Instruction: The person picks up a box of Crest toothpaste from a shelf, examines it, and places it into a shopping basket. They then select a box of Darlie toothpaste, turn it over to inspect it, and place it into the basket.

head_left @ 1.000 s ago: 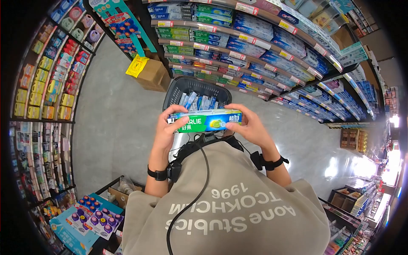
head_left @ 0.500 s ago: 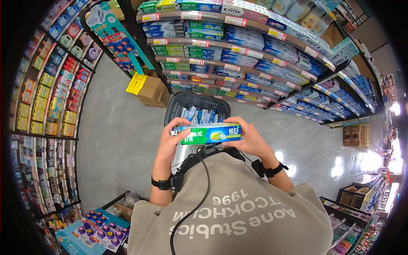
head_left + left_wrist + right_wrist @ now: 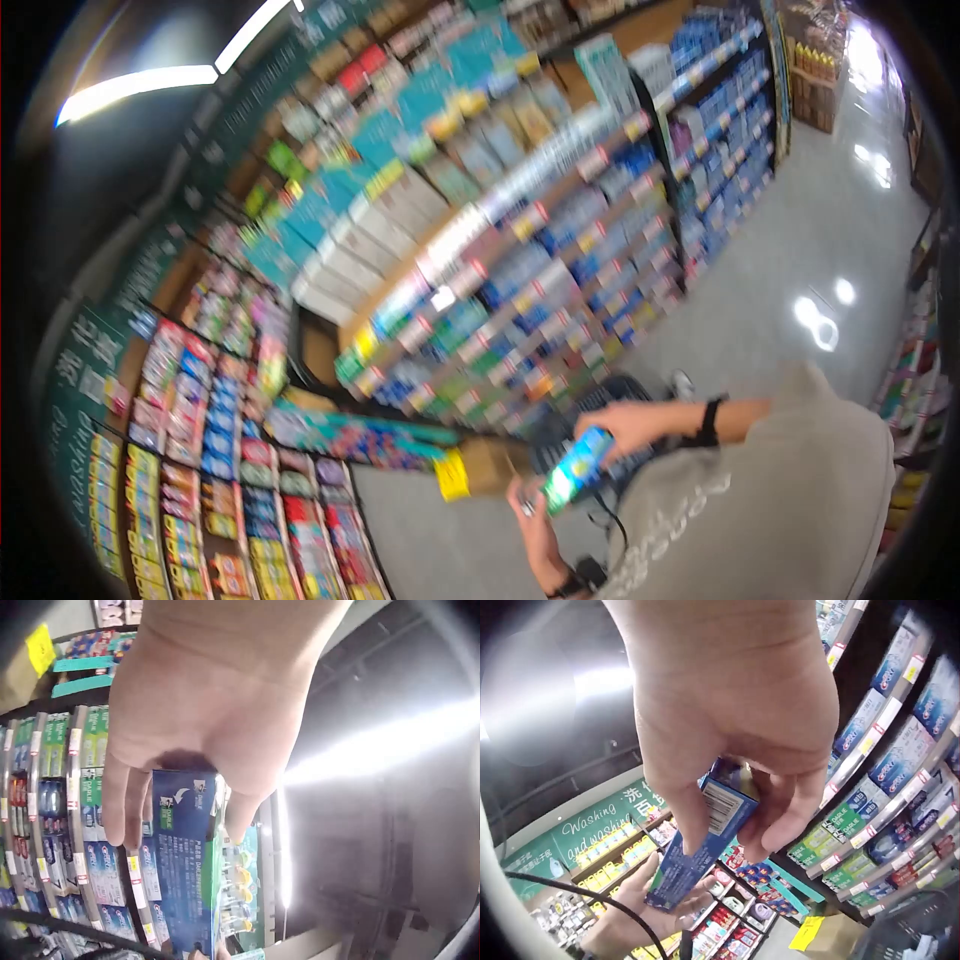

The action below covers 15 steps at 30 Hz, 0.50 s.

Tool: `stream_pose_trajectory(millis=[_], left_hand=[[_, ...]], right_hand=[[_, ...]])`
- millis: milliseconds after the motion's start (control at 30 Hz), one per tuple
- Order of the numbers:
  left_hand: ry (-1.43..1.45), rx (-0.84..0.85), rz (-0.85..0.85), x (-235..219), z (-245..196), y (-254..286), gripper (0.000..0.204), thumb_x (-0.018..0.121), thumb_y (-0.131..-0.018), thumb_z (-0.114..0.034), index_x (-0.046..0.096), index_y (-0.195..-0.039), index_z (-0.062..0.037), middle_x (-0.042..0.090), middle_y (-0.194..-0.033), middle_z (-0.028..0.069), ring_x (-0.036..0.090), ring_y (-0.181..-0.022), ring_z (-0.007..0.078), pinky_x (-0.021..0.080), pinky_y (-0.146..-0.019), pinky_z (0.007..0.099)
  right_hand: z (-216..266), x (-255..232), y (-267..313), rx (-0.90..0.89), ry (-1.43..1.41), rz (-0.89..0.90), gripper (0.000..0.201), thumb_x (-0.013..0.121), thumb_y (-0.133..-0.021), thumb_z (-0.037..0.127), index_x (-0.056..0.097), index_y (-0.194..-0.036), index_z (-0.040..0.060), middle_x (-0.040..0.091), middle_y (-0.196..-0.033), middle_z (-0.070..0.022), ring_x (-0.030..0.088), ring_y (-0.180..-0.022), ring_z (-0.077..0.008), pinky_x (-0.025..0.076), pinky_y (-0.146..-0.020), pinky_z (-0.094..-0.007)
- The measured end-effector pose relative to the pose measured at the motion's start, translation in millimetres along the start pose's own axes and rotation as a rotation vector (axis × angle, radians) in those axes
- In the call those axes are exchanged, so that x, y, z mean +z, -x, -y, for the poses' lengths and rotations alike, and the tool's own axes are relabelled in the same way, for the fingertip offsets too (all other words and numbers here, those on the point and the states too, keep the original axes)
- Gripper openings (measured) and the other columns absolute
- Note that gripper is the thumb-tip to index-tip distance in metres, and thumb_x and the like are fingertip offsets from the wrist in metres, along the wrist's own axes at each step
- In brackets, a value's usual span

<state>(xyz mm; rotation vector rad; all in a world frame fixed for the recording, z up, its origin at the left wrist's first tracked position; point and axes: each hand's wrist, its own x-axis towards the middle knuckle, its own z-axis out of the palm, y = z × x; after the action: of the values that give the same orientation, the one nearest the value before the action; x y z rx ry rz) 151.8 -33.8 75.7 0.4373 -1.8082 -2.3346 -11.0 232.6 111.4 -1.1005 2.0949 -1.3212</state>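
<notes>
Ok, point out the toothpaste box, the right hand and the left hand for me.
toothpaste box [image 3: 686,862]: right wrist view, blue side panel below the barcode.
right hand [image 3: 735,697]: right wrist view, back of the hand.
left hand [image 3: 206,697]: left wrist view, back of the hand.

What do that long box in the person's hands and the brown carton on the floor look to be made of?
The toothpaste box looks like thin glossy printed card: sharp folded edges, barcode panel, slight sheen. The brown carton seems plain matte corrugated cardboard, though blur leaves that uncertain.

Blue-and-green toothpaste box [image 3: 577,466]; yellow sign [image 3: 452,475]; grey floor [image 3: 760,300].
</notes>
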Motion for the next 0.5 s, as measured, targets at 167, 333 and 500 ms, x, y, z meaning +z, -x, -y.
stream_pose_trajectory(millis=[167, 333, 500], left_hand=[[-0.215, 0.142, 0.088, -2.6, -14.5, -42.8, 0.078, 0.07, -0.098, -0.024, 0.022, -0.16, -0.0179, 0.049, -0.143, 0.0124, 0.054, -0.116, 0.0208, 0.046, -0.098, 0.0376], [-0.228, 0.177, -0.012, 22.3, -37.6, -43.1, 0.081, 0.071, -0.095, -0.015, 0.022, -0.159, -0.0158, 0.045, -0.147, 0.0117, 0.055, -0.11, 0.0194, 0.05, -0.091, 0.0333], [0.049, 0.372, -0.005, 23.7, -24.3, -26.7, 0.086, 0.08, -0.085, -0.034, 0.035, -0.155, -0.0135, 0.049, -0.149, 0.016, 0.057, -0.127, 0.0297, 0.05, -0.1, 0.0433]], right_hand=[[-53.0, 10.1, -27.1, -0.125, -0.052, -0.049, 0.071, 0.09, -0.076, 0.04, 0.057, -0.132, 0.0113, 0.068, -0.123, -0.0123, 0.066, -0.112, -0.0264, 0.051, -0.098, -0.039], [-34.1, -8.1, -35.1, -0.059, -0.124, -0.048, 0.06, 0.089, -0.081, 0.028, 0.061, -0.13, 0.0076, 0.068, -0.11, -0.0077, 0.067, -0.098, -0.0201, 0.054, -0.087, -0.0338], [-13.8, -10.4, -26.2, 0.178, -0.525, 0.089, 0.044, 0.086, -0.084, 0.014, 0.063, -0.12, 0.0054, 0.066, -0.093, -0.0006, 0.063, -0.076, -0.0083, 0.054, -0.066, -0.0272]])
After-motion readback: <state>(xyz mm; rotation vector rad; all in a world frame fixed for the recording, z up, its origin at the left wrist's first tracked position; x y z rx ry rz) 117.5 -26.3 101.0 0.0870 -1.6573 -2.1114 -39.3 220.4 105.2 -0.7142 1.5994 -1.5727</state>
